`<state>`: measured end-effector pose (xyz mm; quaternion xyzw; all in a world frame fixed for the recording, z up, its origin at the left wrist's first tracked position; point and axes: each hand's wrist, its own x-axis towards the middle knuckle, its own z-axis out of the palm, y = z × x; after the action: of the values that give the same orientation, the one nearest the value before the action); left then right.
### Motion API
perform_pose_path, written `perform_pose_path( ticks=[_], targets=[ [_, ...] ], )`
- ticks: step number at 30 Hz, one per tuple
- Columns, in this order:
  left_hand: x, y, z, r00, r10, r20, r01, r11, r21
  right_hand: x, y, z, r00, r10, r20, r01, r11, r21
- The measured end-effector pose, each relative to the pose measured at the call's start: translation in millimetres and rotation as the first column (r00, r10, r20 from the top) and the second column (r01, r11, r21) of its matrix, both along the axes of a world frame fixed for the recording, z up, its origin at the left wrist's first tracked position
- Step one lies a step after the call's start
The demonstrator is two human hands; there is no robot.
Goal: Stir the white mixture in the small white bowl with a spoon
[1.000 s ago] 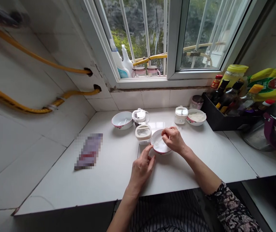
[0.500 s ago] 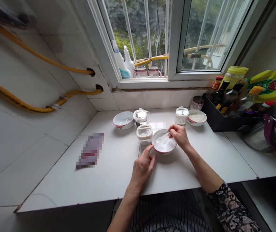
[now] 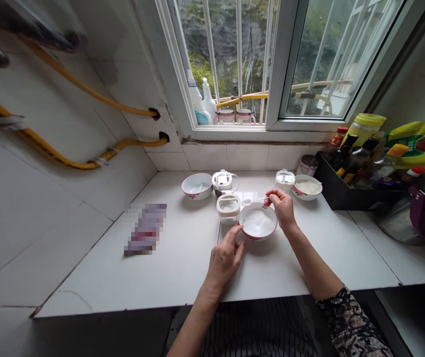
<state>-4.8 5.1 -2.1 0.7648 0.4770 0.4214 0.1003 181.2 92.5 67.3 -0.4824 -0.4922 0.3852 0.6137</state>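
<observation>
Lifted out of the bowl [image 3: 259,222] since a moment ago, the spoon [image 3: 248,202] is hovering above its far rim, the right hand [image 3: 281,206] pinching it. Loosely spread, the left hand [image 3: 226,254] is touching the bowl's near-left rim, presumably steadying it. On the tabletop [image 3: 183,277], the bowl is sitting between front and back edges, seemingly for easy reach, a window [image 3: 281,64] lighting the room.

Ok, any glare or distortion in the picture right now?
In the head view, the window leaves a pale reflection on the counter behind the bowl; the shadow beside the left hand is soft; the pot, far right, looks stretched; the purplish item is pixelated; the spoon is readable, though white on white.
</observation>
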Motion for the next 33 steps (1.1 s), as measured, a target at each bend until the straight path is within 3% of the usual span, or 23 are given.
perform_pose_path(
  ticks=[3,6,8,10,15,18,27,30,33],
  targets=[
    [0.3,0.2,-0.4,1.0,0.0,-0.001,0.0,1.0,-0.011,-14.7,-6.4,2.6,0.976,-0.055,0.211,0.007,0.974,0.225],
    [0.6,0.3,-1.3,1.0,0.009,-0.006,-0.009,1.0,-0.003,-24.6,-13.3,3.5,0.822,-0.176,0.542,-0.133,0.865,0.483],
    [0.7,0.4,-1.8,1.0,0.015,-0.013,-0.016,1.0,-0.003,-26.8,-15.5,2.9,0.696,-0.239,0.677,-0.262,0.794,0.549],
    [0.7,0.4,-2.1,1.0,0.018,-0.017,-0.018,1.0,-0.002,-26.0,-15.8,2.4,0.65,-0.271,0.71,-0.299,0.768,0.566],
    [0.8,-0.2,-0.8,1.0,0.014,-0.014,-0.014,1.0,0.009,-12.7,-15.8,4.6,0.765,-0.321,0.558,-0.076,0.815,0.574],
    [0.7,-0.9,0.4,1.0,0.011,-0.014,-0.011,1.0,0.008,-0.3,-16.7,4.3,0.781,-0.326,0.533,-0.009,0.847,0.531],
    [-1.3,-0.8,-0.7,1.0,0.009,0.01,-0.008,0.998,-0.06,3.8,-13.2,-13.5,0.596,-0.288,0.75,-0.151,0.877,0.456],
    [-1.5,-1.2,-1.0,1.0,0.013,0.015,-0.012,0.999,-0.049,-1.4,-12.3,-18.2,0.594,-0.222,0.773,-0.187,0.896,0.402],
    [-1.3,-1.4,-0.8,1.0,0.021,0.013,-0.02,0.999,-0.04,-2.9,-12.1,-18.8,0.648,-0.163,0.744,-0.168,0.922,0.349]
  ],
)
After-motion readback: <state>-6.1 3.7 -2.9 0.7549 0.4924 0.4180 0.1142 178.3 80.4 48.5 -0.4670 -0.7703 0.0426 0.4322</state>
